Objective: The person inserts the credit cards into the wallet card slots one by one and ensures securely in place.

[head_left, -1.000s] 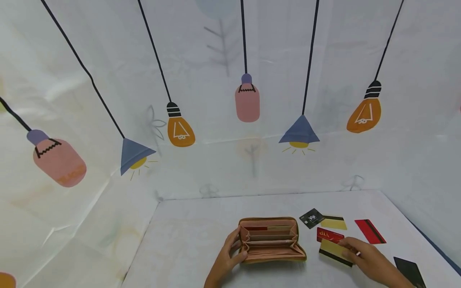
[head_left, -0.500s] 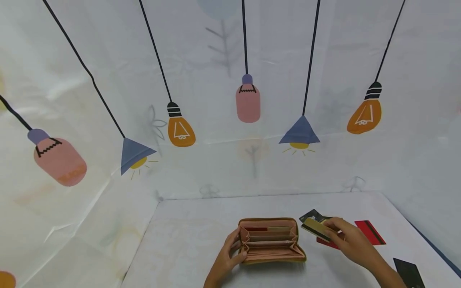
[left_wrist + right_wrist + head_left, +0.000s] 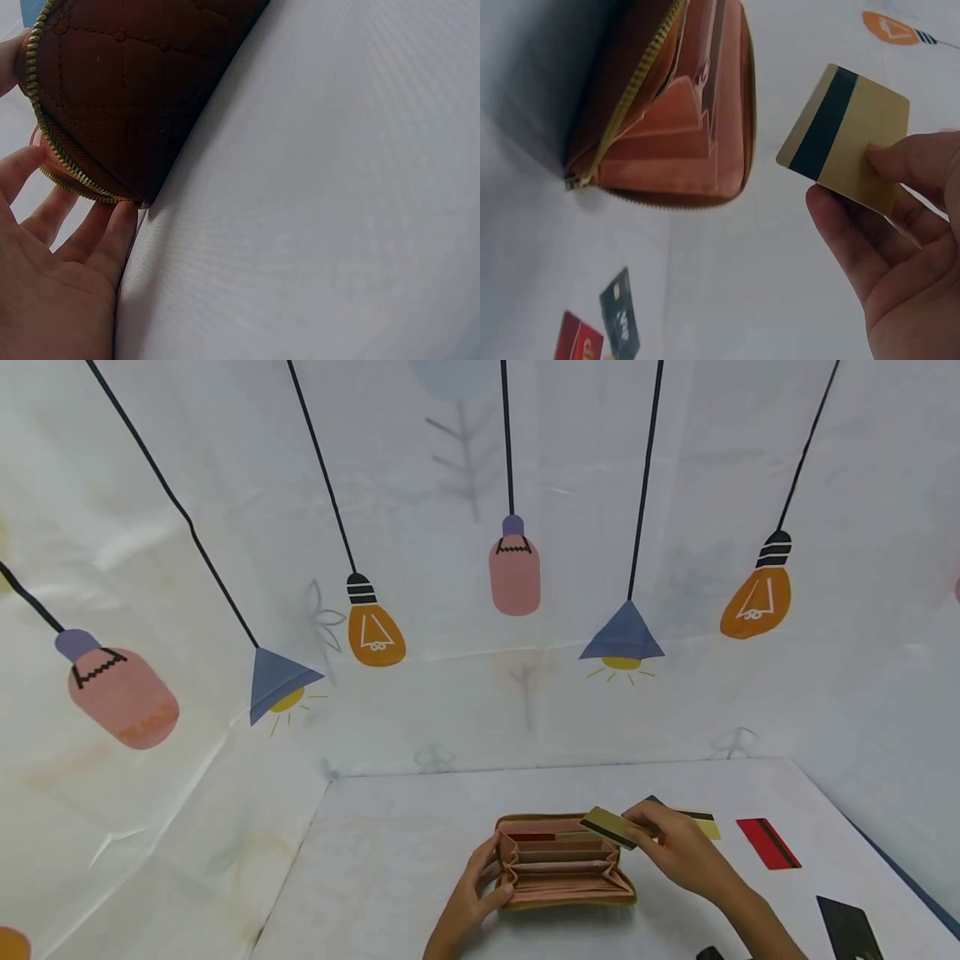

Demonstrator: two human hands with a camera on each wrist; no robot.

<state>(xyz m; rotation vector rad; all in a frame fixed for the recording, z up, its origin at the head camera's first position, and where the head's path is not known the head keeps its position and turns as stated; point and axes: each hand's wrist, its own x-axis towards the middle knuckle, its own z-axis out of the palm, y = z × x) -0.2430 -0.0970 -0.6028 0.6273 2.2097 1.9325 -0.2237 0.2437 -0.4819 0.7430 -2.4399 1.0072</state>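
Observation:
An unzipped wallet [image 3: 566,896] lies on the white table, its pink compartments facing up and cards in its back slots. My left hand [image 3: 468,897] holds its left end, thumb at the front and fingers along the side. The left wrist view shows the quilted brown outside of the wallet [image 3: 135,90] and its brass zip. My right hand [image 3: 686,852] pinches a gold card [image 3: 606,827] with a dark stripe between thumb and fingers, above the wallet's back right corner. From the right wrist, the gold card [image 3: 877,112] appears tilted and apart from the wallet.
A red striped card [image 3: 768,843] and a black card [image 3: 851,927] lie to the right. Another gold card [image 3: 705,823] is partly behind my right hand. A red VIP card [image 3: 577,341] and a dark card [image 3: 620,315] show in the right wrist view.
My right hand has lifted the gold card from beside the red VIP card and carried it left, over the wallet's right corner. The left hand and wallet have stayed in place.

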